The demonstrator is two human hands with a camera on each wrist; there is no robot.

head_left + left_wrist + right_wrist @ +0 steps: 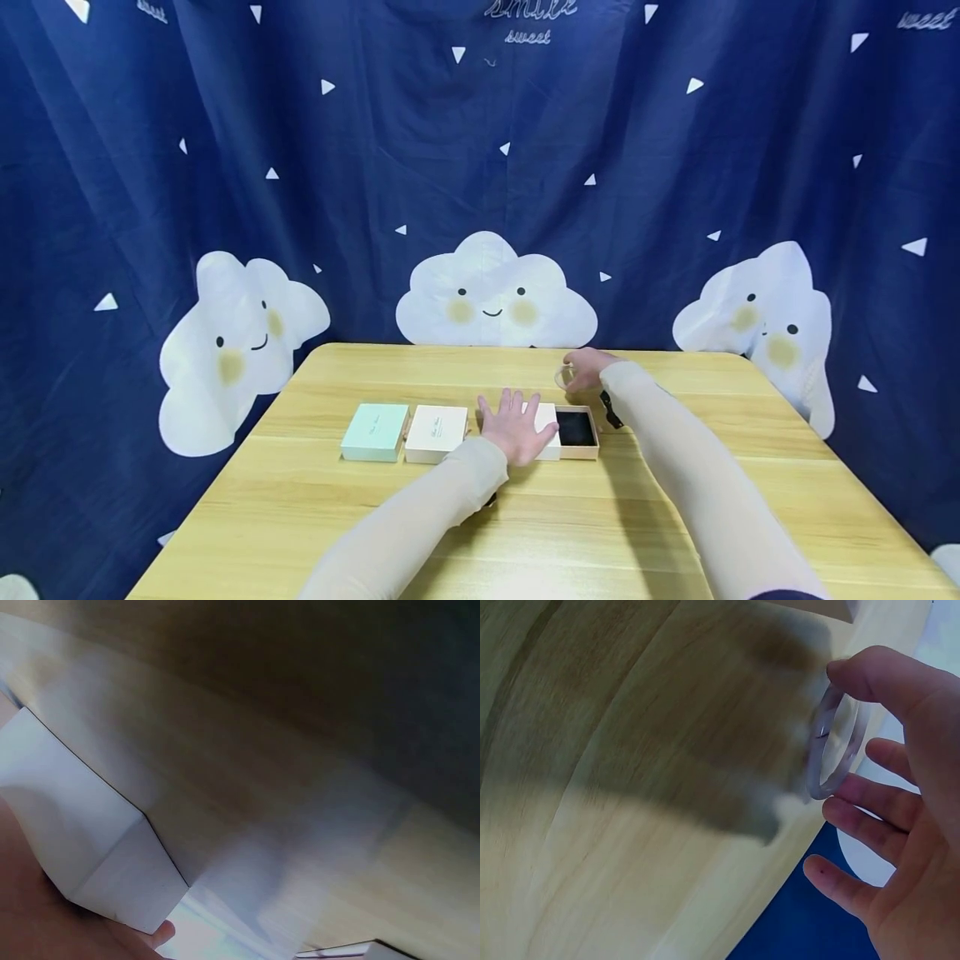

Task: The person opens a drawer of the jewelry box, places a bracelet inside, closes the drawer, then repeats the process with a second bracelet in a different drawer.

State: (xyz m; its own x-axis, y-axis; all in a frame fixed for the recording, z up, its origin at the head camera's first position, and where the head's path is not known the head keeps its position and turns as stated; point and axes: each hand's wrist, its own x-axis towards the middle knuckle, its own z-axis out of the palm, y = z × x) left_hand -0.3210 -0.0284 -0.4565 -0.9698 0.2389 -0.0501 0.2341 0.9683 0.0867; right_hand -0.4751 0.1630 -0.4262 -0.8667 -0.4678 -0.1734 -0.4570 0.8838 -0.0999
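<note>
In the right wrist view, my right hand pinches a pale translucent bangle between thumb and fingers. The head view has this hand over the far part of the table, beyond the boxes. My left hand rests with spread fingers on a white drawer box, covering much of its top. From the box's right side a drawer with a dark inner pad is pulled out, and nothing shows lying on the pad. The left wrist view shows the box's white side close by the palm.
Left of my left hand, a white box with printed lettering and a mint green box stand in a row with the drawer box. The wooden table ends at a dark blue curtain with cloud prints.
</note>
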